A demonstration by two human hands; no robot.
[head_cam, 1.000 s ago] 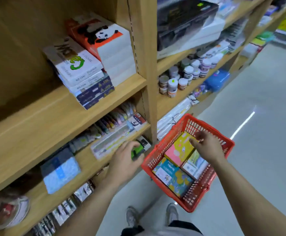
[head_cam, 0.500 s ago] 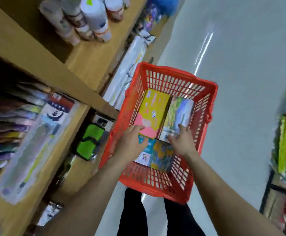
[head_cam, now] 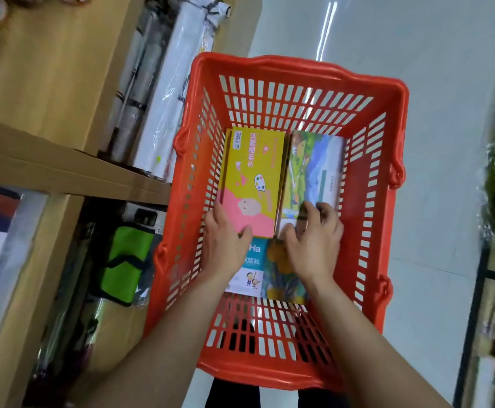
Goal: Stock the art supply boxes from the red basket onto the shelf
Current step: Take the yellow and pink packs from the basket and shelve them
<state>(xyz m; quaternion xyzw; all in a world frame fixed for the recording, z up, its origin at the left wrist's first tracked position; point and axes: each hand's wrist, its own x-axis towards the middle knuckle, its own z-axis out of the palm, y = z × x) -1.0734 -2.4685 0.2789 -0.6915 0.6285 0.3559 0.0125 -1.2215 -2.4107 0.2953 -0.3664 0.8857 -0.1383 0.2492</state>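
Inside the red basket [head_cam: 299, 69], both hands are down on the stock, and nothing has been lifted over its rim. The left hand [head_cam: 225, 245] grips the near-left corner of the yellow-and-pink box [head_cam: 252, 178], which lies in the basket's far-left part: its fingers [head_cam: 215, 212] run along the box's left edge and the thumb hooks over its near end. The right hand [head_cam: 314, 251] has its fingers [head_cam: 311, 213] curled over the near end of the landscape box [head_cam: 314, 172], which lies just beside the first in the basket's far-right part; the hold looks like a pinch, though the fingertips are partly blurred. A teal box [head_cam: 255, 260] lies under both wrists in the basket's middle. That makes at least three boxes to move. The wooden shelf [head_cam: 49, 83] stands left of the basket, with wrapped rolls [head_cam: 167, 83] and a green pouch [head_cam: 125, 260] on it. Whether any boxes are stocked there already cannot be told. This looks like the pick-up step, with all the placing left to do.
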